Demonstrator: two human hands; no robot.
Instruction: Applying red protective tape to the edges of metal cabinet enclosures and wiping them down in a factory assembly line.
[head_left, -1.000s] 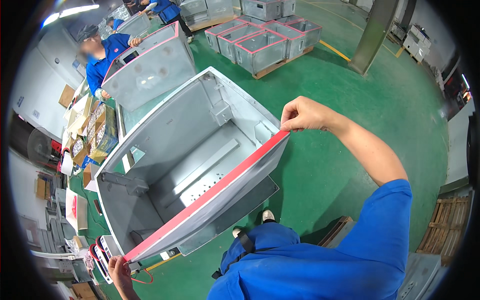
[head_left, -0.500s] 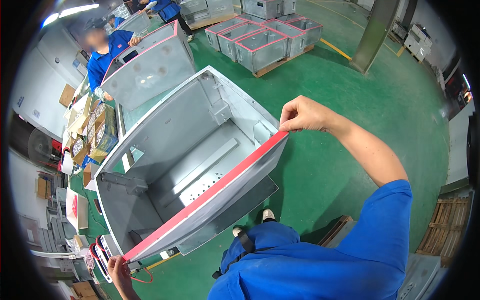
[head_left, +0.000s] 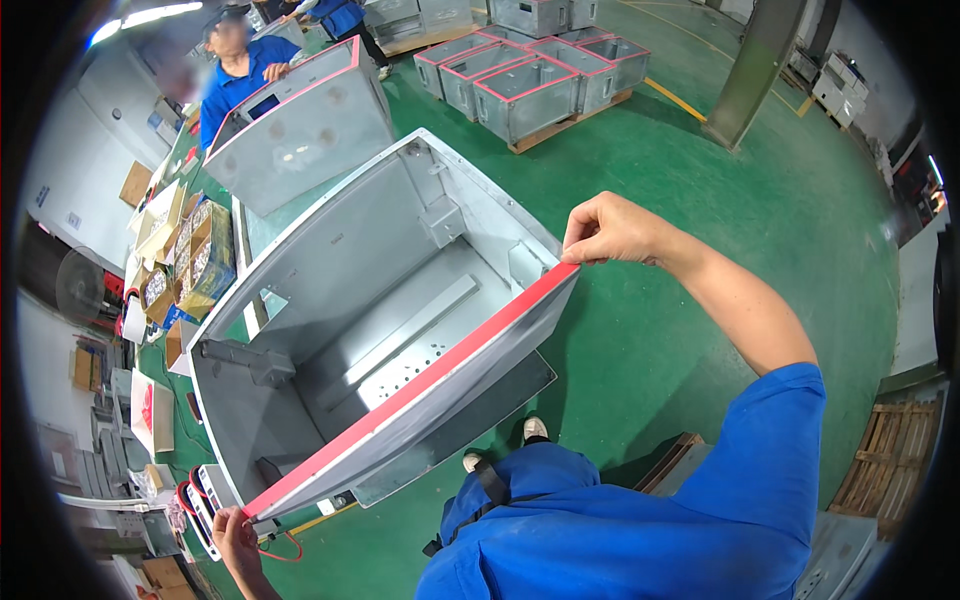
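at the lower left of the frame the left hand [head_left: 236,535] pinches the near end of the red strip [head_left: 415,388] that runs along the front rim of the open grey metal box [head_left: 340,250] filling the middle; at centre right the right hand [head_left: 610,230] grips the strip's far end at the box corner; bare green floor [head_left: 720,210] opens to the right; a second box [head_left: 310,130] and a person in blue stand upper left
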